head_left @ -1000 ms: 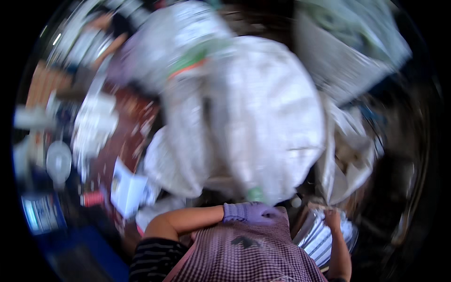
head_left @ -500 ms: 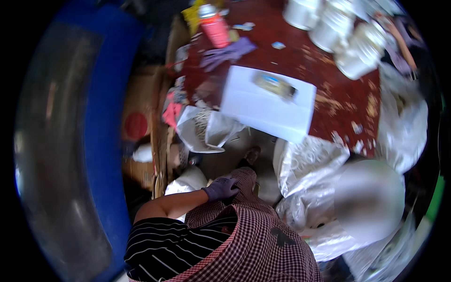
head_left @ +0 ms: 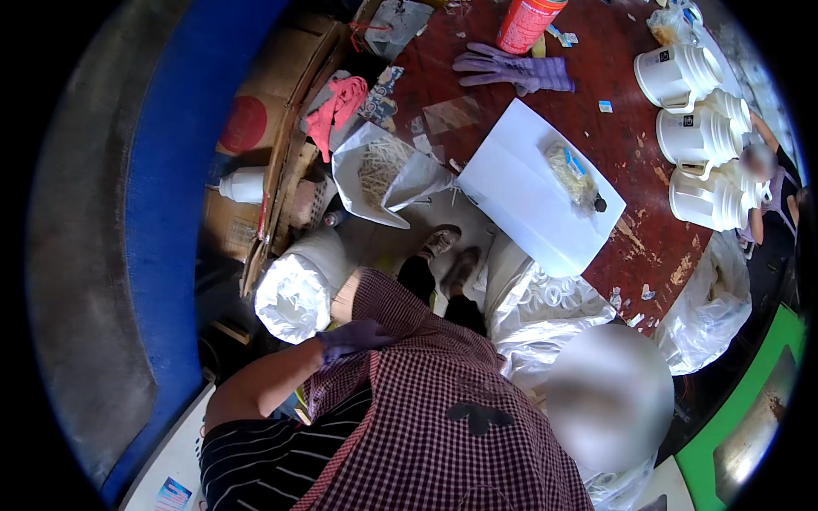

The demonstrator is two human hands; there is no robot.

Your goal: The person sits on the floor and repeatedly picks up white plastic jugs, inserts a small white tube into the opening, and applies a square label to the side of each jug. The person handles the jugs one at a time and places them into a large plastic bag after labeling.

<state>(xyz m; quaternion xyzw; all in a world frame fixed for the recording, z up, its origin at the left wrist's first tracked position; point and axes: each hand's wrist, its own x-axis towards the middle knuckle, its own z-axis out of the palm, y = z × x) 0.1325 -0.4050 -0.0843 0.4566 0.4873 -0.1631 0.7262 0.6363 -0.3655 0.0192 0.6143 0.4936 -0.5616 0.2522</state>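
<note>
My left hand (head_left: pixel 351 339), in a purple glove, lies on the checked apron (head_left: pixel 409 375) over my lap, its fingers lying fairly flat and nothing seen in them. My right hand is out of sight. Ahead, a white sheet (head_left: pixel 520 187) lies on the dark red table (head_left: pixel 630 204) and overhangs its near edge. On it rests a small clear packet (head_left: pixel 569 175) with a blue label and a dark round end; its contents are hard to make out.
White jugs (head_left: pixel 699 134) stand at the table's right. A purple glove (head_left: pixel 520 70) and a red can (head_left: pixel 528 24) lie farther back. Bags hold white strips (head_left: pixel 383 170) and white rings (head_left: pixel 554 294). A white sack (head_left: pixel 294 294) stands at left. A person (head_left: pixel 780 192) is at far right.
The view has swung, so the table and its things sit turned and farther right. My left hand stays on the apron, lower and farther left in the picture.
</note>
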